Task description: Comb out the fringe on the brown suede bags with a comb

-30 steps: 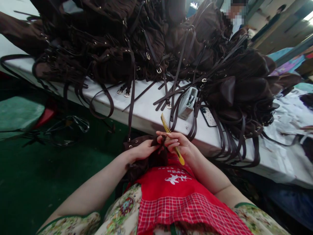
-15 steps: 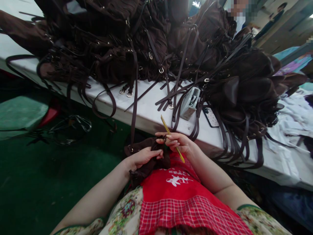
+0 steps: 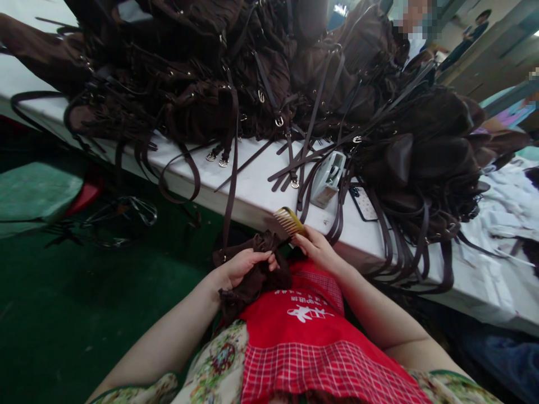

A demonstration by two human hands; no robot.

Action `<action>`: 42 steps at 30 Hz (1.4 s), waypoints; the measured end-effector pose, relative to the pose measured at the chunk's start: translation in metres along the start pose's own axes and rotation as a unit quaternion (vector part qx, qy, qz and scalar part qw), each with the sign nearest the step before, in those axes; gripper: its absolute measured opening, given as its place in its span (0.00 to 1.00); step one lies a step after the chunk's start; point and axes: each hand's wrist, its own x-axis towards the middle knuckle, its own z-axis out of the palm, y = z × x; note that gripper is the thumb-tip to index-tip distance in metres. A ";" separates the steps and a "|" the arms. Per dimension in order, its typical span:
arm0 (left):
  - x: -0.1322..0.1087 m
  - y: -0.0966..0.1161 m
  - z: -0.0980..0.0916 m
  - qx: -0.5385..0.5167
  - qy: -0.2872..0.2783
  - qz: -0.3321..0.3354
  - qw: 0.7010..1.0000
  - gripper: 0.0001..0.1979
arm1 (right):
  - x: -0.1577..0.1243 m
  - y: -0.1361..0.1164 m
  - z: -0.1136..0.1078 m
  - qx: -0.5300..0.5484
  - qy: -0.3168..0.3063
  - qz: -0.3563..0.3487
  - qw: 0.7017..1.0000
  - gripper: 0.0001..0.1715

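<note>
My right hand [image 3: 315, 247] is closed on a yellowish comb [image 3: 289, 220], its teeth turned toward the lower left. Just left of it, my left hand [image 3: 252, 266] pinches the gathered part of a dark brown bag [image 3: 263, 280], which rests in my lap against the red apron [image 3: 303, 314]. The comb's teeth are close to the bag's bunched edge; whether they touch it I cannot tell. Part of the bag is hidden under my left hand.
A big heap of dark brown bags [image 3: 189, 106] with straps and buckles covers the white table [image 3: 252, 193]. Near its front edge lie a clear-and-grey box [image 3: 328, 179] and a phone [image 3: 362, 203]. Several straps hang over the edge. A green-topped stool [image 3: 37, 185] stands at left.
The comb has turned in my right hand from edge-on to showing its broad side and teeth. My right hand has drawn slightly away from the left, which keeps its hold on the bag.
</note>
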 end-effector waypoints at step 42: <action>0.001 -0.022 0.036 0.421 0.132 0.088 0.893 0.14 | 0.051 0.021 0.035 -0.323 -0.098 0.073 0.938 0.22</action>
